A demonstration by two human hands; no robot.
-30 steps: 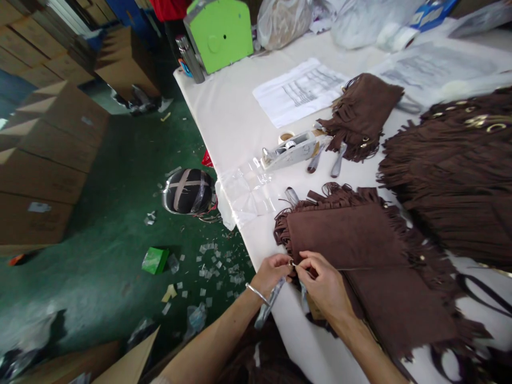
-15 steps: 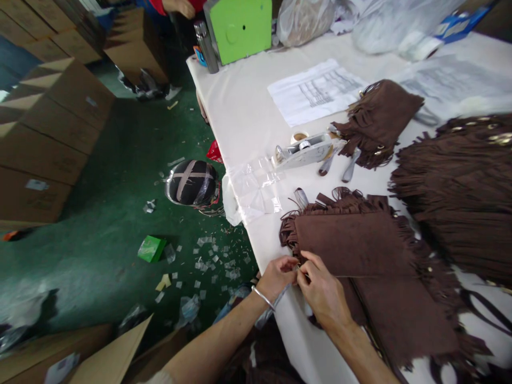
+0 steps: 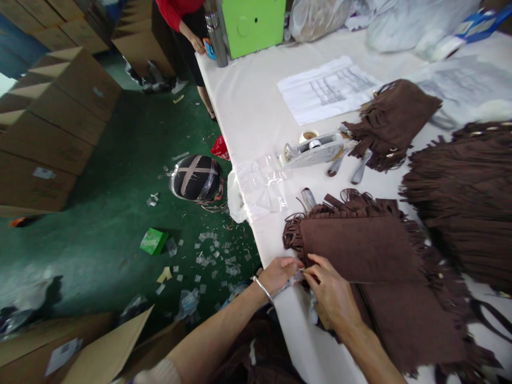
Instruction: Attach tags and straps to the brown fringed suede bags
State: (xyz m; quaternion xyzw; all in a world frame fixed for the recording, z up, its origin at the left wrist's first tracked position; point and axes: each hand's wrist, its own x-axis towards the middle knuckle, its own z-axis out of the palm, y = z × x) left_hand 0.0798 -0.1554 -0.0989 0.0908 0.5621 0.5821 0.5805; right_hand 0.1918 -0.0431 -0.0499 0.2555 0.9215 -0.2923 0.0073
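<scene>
My left hand [image 3: 281, 276], with a silver bangle on its wrist, is closed in a pinch at the near table edge. A crumpled strip of clear plastic [image 3: 291, 281] shows at its fingers. My right hand [image 3: 331, 290] meets it fingertip to fingertip, thumb and forefinger pinched on a small piece I cannot make out. Both hands are beside the lower left corner of a dark brown fringed suede-like bag [image 3: 356, 240], which lies flat on the table. Another brown panel [image 3: 412, 320] lies below it, partly under my right forearm.
A tape dispenser [image 3: 314, 152] stands on the white table [image 3: 248, 90], near a printed sheet [image 3: 328, 88]. More brown fringed bags [image 3: 468, 197] are piled at right. Left of the table edge, a black padded stool [image 3: 196, 177] stands on the green floor. A person's hand [image 3: 197, 44] is at the far corner.
The view has shifted slightly, so the table sits further right and lower. My hands stay pinched together, with more clear plastic showing between them. The person in red has come further into view.
</scene>
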